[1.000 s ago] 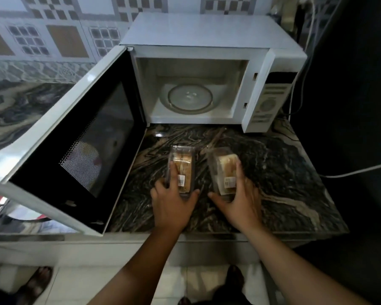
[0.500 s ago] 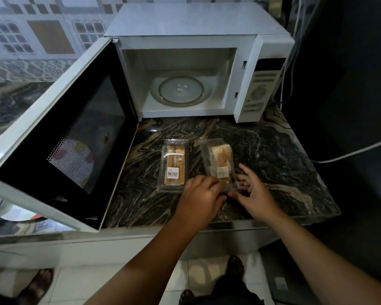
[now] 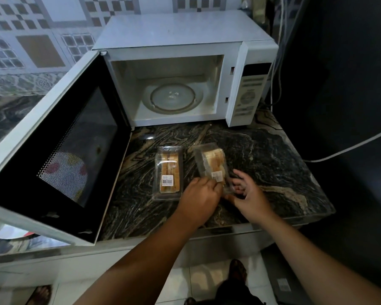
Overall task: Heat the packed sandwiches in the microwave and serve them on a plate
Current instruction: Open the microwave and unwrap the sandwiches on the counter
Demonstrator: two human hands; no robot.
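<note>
Nearest, the left hand [image 3: 199, 195] and the right hand [image 3: 248, 192] meet at the near end of the right sandwich pack [image 3: 212, 165]; the left pinches its edge, the right hand's fingers are loosely spread beside it. The step seems to be opening this pack, which calls for peeling the lid. The left sandwich pack [image 3: 168, 171] lies just beside it on the marble counter [image 3: 273, 164]. Both barcode labels are too small to read. Beyond, the microwave [image 3: 185, 69] stands open, its turntable [image 3: 173, 96] bare.

Open way into the microwave [image 3: 185, 62]

Its door [image 3: 59, 155] swings wide along the counter's [image 3: 273, 155] left edge, walling that side. Two sandwich packs [image 3: 168, 172] [image 3: 213, 166] sit mid-counter before the cavity; the right side lies bare.
</note>
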